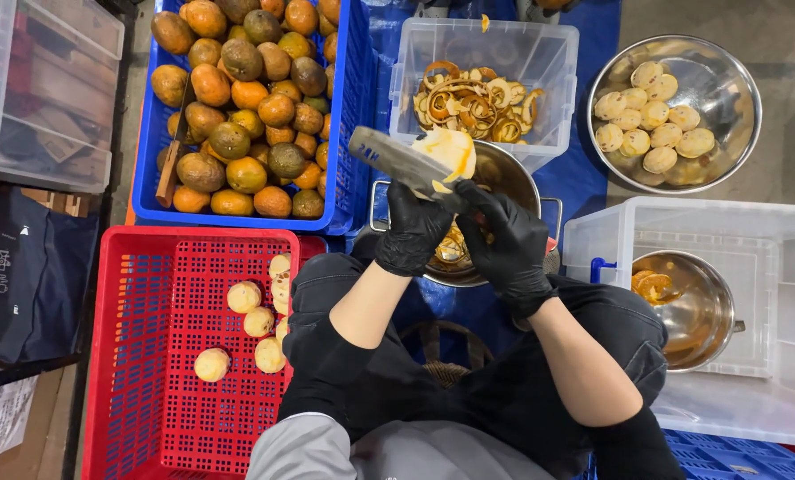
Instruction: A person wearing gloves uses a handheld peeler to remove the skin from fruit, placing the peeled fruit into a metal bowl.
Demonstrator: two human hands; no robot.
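We clamp our left hand (413, 233) on the knife (397, 160), our right hand (511, 244) on the half-peeled orange (451, 151) above the steel pot (509, 173). Some peeled fruits (246, 298) lie in the red crate (148, 356); the blue crate (344, 107) stays heaped with unpeeled ones.

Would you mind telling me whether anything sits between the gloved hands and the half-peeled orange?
Nothing visible does: the left hand and right hand already grip the half-peeled orange, with the knife blade against it.
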